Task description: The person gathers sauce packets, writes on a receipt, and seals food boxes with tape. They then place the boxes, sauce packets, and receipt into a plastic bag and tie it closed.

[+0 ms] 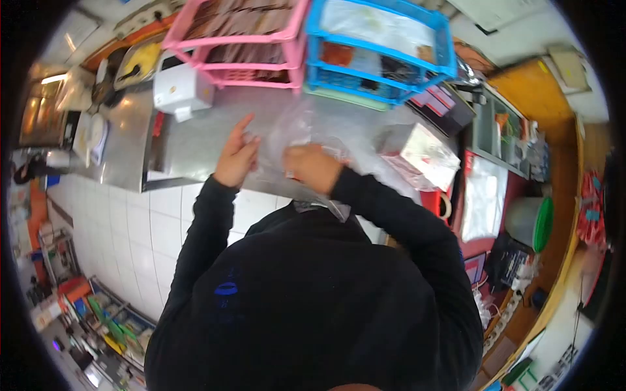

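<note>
Near the front edge of the steel counter (202,127), my right hand (313,168) is closed around a clear plastic bag (295,125). The bag's thin film spreads above and below my fingers, partly blurred, and I cannot make out what is inside it. To the left, my left hand (237,155) is held apart from the bag's gathered part, index finger stretched out and the other fingers loosely bent, with nothing visible in it. Just right of my right hand, more crumpled clear film lies on the counter.
A pink tiered basket (254,65) and a blue tiered basket (378,72) stand at the back. A white tissue box (182,90) sits at left. On the right are a white box in plastic (429,156), a tape roll (445,206) and a stack of plastic bags (484,199).
</note>
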Action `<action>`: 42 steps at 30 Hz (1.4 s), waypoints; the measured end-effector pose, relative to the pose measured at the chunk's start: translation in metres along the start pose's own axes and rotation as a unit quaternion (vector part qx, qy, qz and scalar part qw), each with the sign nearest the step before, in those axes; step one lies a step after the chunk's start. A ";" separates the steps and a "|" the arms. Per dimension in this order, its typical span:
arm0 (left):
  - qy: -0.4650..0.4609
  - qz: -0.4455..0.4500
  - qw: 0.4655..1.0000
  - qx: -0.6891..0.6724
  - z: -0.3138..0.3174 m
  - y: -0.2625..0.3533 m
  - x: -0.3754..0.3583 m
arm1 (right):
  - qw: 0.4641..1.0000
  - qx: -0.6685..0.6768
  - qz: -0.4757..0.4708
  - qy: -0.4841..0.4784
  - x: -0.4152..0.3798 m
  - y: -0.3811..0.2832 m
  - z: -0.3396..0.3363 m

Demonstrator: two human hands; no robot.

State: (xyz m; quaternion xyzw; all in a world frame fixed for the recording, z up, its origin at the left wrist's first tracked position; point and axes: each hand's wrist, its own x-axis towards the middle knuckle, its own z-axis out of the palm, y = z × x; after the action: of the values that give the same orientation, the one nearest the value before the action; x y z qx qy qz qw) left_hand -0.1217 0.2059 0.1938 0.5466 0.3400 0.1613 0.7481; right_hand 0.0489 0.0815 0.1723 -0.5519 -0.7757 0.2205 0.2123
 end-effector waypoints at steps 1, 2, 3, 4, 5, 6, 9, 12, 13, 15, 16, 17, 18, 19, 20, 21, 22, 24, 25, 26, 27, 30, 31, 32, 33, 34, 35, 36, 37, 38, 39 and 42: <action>-0.015 0.003 0.999 -0.031 -0.005 -0.002 -0.004 | 0.997 0.051 -0.027 0.051 0.024 0.008 0.066; -0.010 0.021 1.000 0.007 -0.007 -0.006 -0.008 | 0.998 -0.026 -0.031 -0.051 0.041 0.021 0.117; -0.009 0.040 0.998 0.045 -0.009 -0.012 -0.011 | 0.983 -0.106 -0.033 -0.149 0.053 0.042 0.161; -0.010 0.058 0.995 0.083 -0.013 -0.014 -0.013 | 0.974 -0.126 0.004 -0.187 0.056 0.077 0.216; -0.004 0.072 0.993 0.090 -0.018 -0.014 -0.018 | 0.971 -0.127 0.020 -0.204 0.059 0.084 0.228; -0.001 0.086 0.991 0.099 -0.024 -0.014 -0.024 | 0.966 -0.128 0.035 -0.220 0.065 0.076 0.218; 0.011 0.114 0.981 0.156 -0.043 -0.014 -0.042 | 0.984 0.067 0.037 -0.162 0.023 0.056 0.119; 0.037 0.149 0.920 0.360 -0.056 0.003 -0.058 | 0.923 -0.011 0.157 -0.350 -0.032 0.012 -0.005; 0.063 0.213 0.879 0.422 -0.057 0.004 -0.058 | 0.904 -0.130 0.076 -0.399 -0.041 -0.004 -0.035; 0.092 0.295 0.819 0.483 -0.054 0.011 -0.058 | 0.902 -0.246 -0.051 -0.351 -0.055 -0.023 -0.078; 0.093 0.315 0.810 0.485 -0.046 0.020 -0.058 | 0.928 -0.246 -0.085 -0.267 -0.060 -0.028 -0.088; 0.093 0.338 0.801 0.486 -0.037 0.029 -0.056 | 0.945 -0.246 -0.117 -0.180 -0.064 -0.033 -0.095; 0.057 0.343 0.821 0.453 -0.027 0.037 -0.051 | 0.967 -0.212 -0.093 -0.105 -0.061 -0.039 -0.100; 0.021 0.347 0.839 0.418 -0.015 0.044 -0.046 | 0.982 -0.176 -0.069 -0.030 -0.053 -0.045 -0.103; -0.015 0.347 0.857 0.381 -0.002 0.046 -0.041 | 0.988 -0.139 -0.046 0.044 -0.046 -0.050 -0.103; -0.067 0.316 0.881 0.346 0.013 0.044 -0.035 | 0.996 -0.065 0.005 0.057 -0.040 -0.050 -0.097; -0.119 0.282 0.899 0.313 0.027 0.041 -0.029 | 0.996 0.011 0.056 0.073 -0.035 -0.047 -0.084; -0.199 0.223 0.925 0.235 0.047 0.029 -0.016 | 0.985 0.100 0.107 0.086 -0.032 -0.044 -0.068; -0.227 0.196 0.935 0.191 0.054 0.017 -0.008 | 0.984 0.115 0.109 0.082 -0.034 -0.045 -0.060; -0.255 0.167 0.941 0.147 0.059 0.015 -0.003 | 0.982 0.130 0.112 0.080 -0.037 -0.045 -0.057; -0.257 0.177 0.937 0.155 0.057 0.015 0.000 | 0.981 0.129 0.119 0.078 -0.043 -0.043 -0.057; -0.296 0.231 0.888 0.264 0.020 0.031 0.001 | 0.970 0.144 0.179 0.077 -0.081 -0.036 -0.063; -0.291 0.299 0.833 0.363 0.000 0.036 -0.002 | 0.968 0.124 0.203 0.085 -0.100 -0.029 -0.058; -0.308 0.246 0.837 0.380 -0.025 0.028 -0.002 | 0.964 0.103 0.226 0.090 -0.121 -0.018 -0.044; -0.333 0.177 0.858 0.350 -0.053 0.011 0.000 | 0.961 0.079 0.247 0.095 -0.139 -0.006 -0.028; -0.354 0.105 0.873 0.317 -0.077 -0.012 0.002 | 0.960 0.002 0.274 0.060 -0.155 0.001 -0.007; -0.370 0.038 0.864 0.340 -0.095 -0.036 0.000 | 0.954 -0.005 0.291 0.071 -0.160 0.006 0.015; -0.385 -0.031 0.848 0.362 -0.105 -0.054 -0.005 | 0.948 -0.010 0.308 0.084 -0.161 0.007 0.038; -0.354 -0.093 0.788 0.495 -0.101 -0.062 -0.015 | 0.941 -0.015 0.325 0.096 -0.159 0.010 0.060; -0.312 -0.151 0.708 0.616 -0.091 -0.068 -0.024 | 0.941 -0.027 0.311 0.127 -0.150 0.013 0.078; -0.260 -0.203 0.610 0.720 -0.086 -0.073 -0.026 | 0.941 -0.039 0.296 0.159 -0.139 0.019 0.096; -0.085 0.046 0.734 0.672 -0.118 -0.188 0.019 | 0.918 -0.200 0.285 0.190 -0.101 0.070 0.148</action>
State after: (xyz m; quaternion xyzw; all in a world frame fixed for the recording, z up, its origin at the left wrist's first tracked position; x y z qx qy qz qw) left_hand -0.2138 0.2353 -0.0074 0.9333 0.2691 -0.1227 0.2036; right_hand 0.0472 -0.0095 0.0029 -0.8120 -0.5587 0.0026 0.1689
